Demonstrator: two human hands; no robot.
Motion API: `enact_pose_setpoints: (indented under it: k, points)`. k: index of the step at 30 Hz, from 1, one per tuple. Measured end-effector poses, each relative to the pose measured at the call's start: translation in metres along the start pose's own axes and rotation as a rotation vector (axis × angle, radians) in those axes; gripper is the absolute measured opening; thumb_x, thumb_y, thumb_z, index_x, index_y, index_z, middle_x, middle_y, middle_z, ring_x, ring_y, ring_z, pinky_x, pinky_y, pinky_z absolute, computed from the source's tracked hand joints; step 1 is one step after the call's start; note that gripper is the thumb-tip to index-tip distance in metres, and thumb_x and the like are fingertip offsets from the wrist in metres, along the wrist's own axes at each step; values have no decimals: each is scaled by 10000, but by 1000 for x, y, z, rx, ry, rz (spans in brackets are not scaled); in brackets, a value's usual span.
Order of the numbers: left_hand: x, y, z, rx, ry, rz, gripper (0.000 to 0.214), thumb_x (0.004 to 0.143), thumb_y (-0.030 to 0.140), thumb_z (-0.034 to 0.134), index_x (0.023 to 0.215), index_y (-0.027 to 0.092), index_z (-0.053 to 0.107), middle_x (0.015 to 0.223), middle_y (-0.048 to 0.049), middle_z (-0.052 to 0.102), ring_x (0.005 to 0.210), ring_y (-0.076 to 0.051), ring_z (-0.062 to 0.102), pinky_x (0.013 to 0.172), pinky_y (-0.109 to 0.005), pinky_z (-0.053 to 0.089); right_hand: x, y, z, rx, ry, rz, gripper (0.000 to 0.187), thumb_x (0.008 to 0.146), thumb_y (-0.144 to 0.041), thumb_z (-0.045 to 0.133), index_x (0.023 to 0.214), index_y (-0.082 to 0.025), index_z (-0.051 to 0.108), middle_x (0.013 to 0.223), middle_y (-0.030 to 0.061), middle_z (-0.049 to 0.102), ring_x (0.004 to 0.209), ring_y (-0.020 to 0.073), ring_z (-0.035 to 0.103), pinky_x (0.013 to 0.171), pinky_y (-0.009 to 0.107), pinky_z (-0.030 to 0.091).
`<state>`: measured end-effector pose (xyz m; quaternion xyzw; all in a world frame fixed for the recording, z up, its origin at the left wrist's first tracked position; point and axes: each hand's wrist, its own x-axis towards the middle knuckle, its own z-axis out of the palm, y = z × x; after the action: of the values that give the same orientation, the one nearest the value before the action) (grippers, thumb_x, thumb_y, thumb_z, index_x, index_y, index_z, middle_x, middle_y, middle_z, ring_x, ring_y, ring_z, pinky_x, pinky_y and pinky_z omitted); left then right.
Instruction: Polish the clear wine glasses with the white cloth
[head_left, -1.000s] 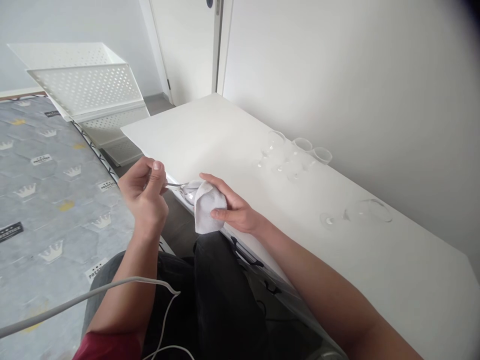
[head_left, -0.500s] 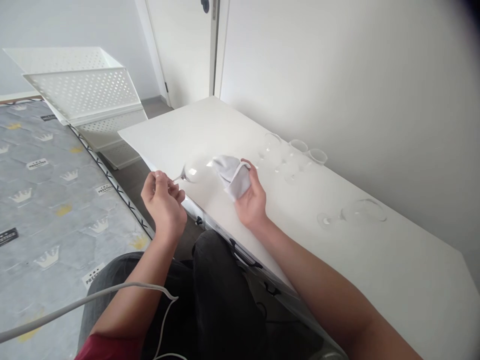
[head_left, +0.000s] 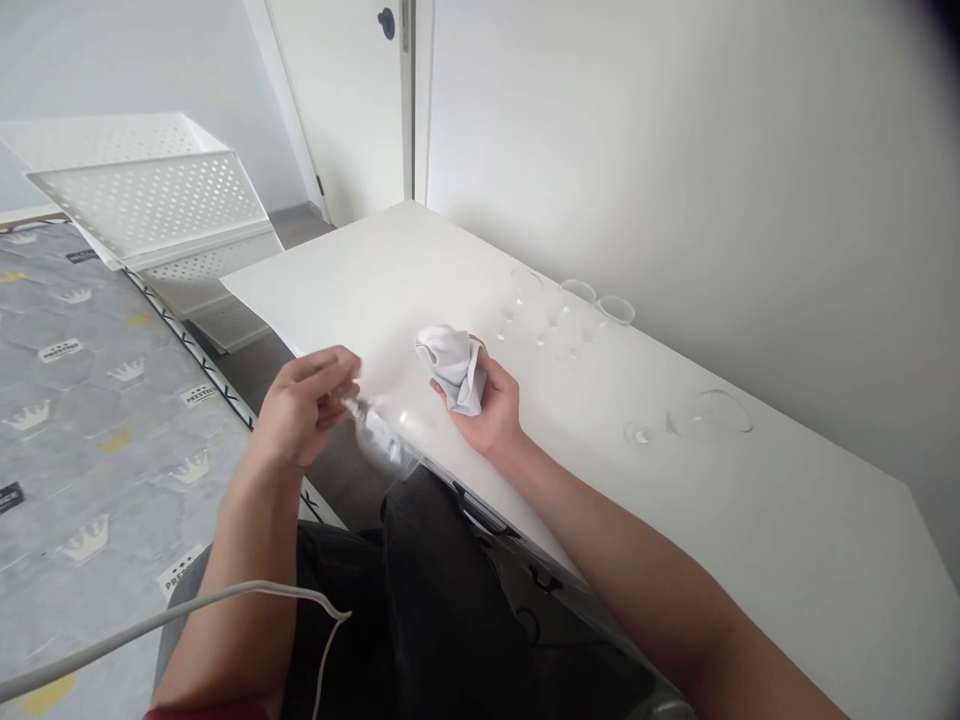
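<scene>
My left hand (head_left: 304,405) is closed around the stem end of a clear wine glass (head_left: 384,440). The glass is tilted, its bowl slanting down to the right past the table's front edge, a little smeared by motion. In my right hand (head_left: 491,405) sits a crumpled pale grey cloth (head_left: 454,365), gripped between thumb and fingers over the white table (head_left: 352,270). Cloth and glass are apart.
Several clear glasses (head_left: 577,292) stand near the wall. Another wine glass (head_left: 712,412) lies on its side farther right. White perforated baskets (head_left: 150,200) and a patterned mattress (head_left: 112,400) are at left. A white cable (head_left: 225,597) crosses my left forearm.
My left hand has turned the wine glass, so its bowl now points downward instead of toward the cloth. The cloth is bunched up more in my right hand. The view has shifted slightly.
</scene>
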<state>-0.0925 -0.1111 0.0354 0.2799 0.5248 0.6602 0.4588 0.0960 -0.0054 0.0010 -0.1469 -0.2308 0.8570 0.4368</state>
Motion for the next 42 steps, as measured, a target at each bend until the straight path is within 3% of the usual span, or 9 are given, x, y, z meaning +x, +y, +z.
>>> enact_pose_setpoints:
  k: [3, 7, 16, 21, 24, 27, 30, 35, 42]
  points:
    - [-5, 8, -6, 68, -241, -245, 360, 815, 411, 873, 1040, 150, 769, 608, 78, 248, 495, -57, 188, 387, -172, 113, -1, 0, -3, -13, -38, 3, 48, 944, -281, 680, 944, -265, 635, 857, -30, 625, 778, 138, 620, 690, 237, 560]
    - [-14, -2, 19, 73, -253, -210, 300, 781, 362, 898, 948, 178, 729, 658, 49, 351, 516, -51, 242, 404, -155, 166, -6, -1, 0, -119, -97, 63, 130, 911, -262, 695, 1026, -281, 637, 859, -29, 618, 704, 146, 588, 589, 236, 505]
    - [-7, 3, 10, 11, 88, 92, 244, 852, 359, 808, 772, 176, 668, 635, 26, 438, 468, -37, 244, 391, -160, 180, -3, -3, 1, -68, -32, 116, 102, 862, -331, 655, 901, -236, 649, 795, -8, 600, 678, 164, 589, 628, 289, 521]
    - [-8, 18, -5, 12, 119, 83, 323, 835, 322, 791, 665, 161, 567, 605, 37, 355, 476, -47, 267, 376, -168, 170, -4, -1, 4, -117, -30, 200, 465, 915, -674, 642, 776, -236, 570, 786, 0, 616, 703, 181, 605, 643, 314, 533]
    - [-9, 24, -10, -14, 121, 42, 325, 816, 299, 783, 659, 159, 535, 595, 40, 341, 479, -46, 268, 372, -164, 156, -6, 1, 7, -243, -78, 247, 359, 799, -442, 885, 994, -273, 637, 833, -38, 659, 723, 156, 622, 691, 285, 539]
    - [-7, 28, -16, -40, 168, 50, 298, 809, 300, 756, 671, 169, 528, 565, 51, 324, 452, -46, 224, 355, -175, 137, -8, 2, 7, -387, -133, 313, 697, 682, -204, 964, 1277, -326, 621, 897, -48, 683, 792, 159, 655, 743, 280, 546]
    - [-4, 26, -17, -54, 206, 81, 283, 790, 295, 753, 673, 177, 525, 549, 61, 322, 427, -43, 197, 342, -184, 129, -8, 3, 6, -399, -216, 376, 418, 696, -213, 936, 1020, -234, 673, 837, -31, 633, 767, 154, 613, 685, 267, 510]
    - [-1, 9, 2, -138, 274, 197, 274, 829, 263, 739, 679, 184, 524, 599, 58, 367, 434, -36, 222, 367, -182, 172, -6, 2, 7, -233, -192, 279, 288, 756, -188, 822, 765, -216, 535, 746, -37, 536, 694, 133, 521, 632, 246, 446]
    - [-15, -12, 46, -139, 419, 256, 327, 930, 271, 688, 731, 216, 435, 664, 66, 314, 487, -54, 288, 406, -186, 193, -10, -7, 9, -176, -131, 169, 435, 804, -159, 686, 1204, -320, 626, 994, -27, 671, 798, 170, 599, 680, 274, 510]
